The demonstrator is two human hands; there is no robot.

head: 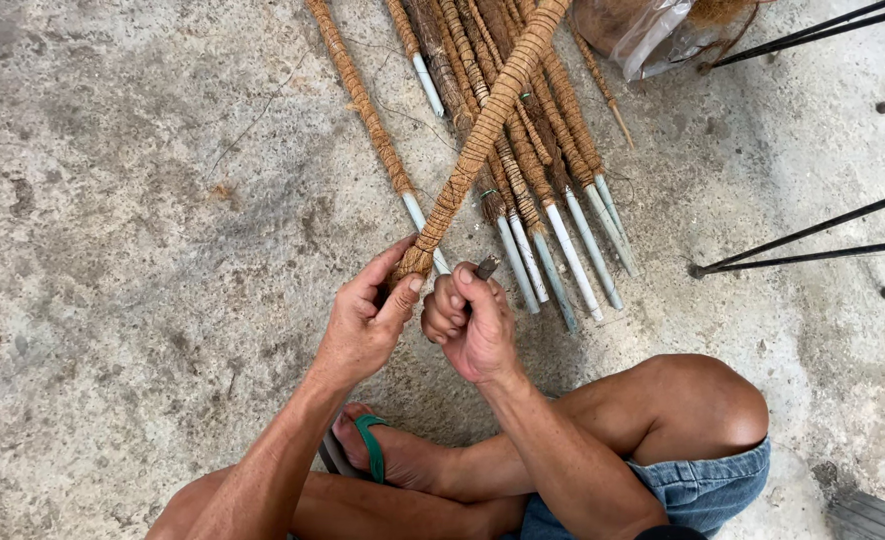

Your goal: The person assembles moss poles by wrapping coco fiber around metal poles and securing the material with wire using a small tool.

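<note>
A long pole wrapped in brown coir rope (487,130) slants from the top middle down to my hands. My left hand (367,320) grips its lower end, thumb pressed on the last turns of rope. Close beside it, my right hand (472,325) is closed around a small dark tool (486,267) whose tip pokes out above the fingers, next to the pole's end. Whether the tool touches the rope I cannot tell.
Several finished coir-wrapped poles with bare white pipe ends (552,200) lie fanned on the concrete floor (142,200) behind my hands. A clear plastic bag (652,35) sits at the top. Thin black metal rods (812,235) cross the right side. My crossed legs and a green sandal (367,445) are below.
</note>
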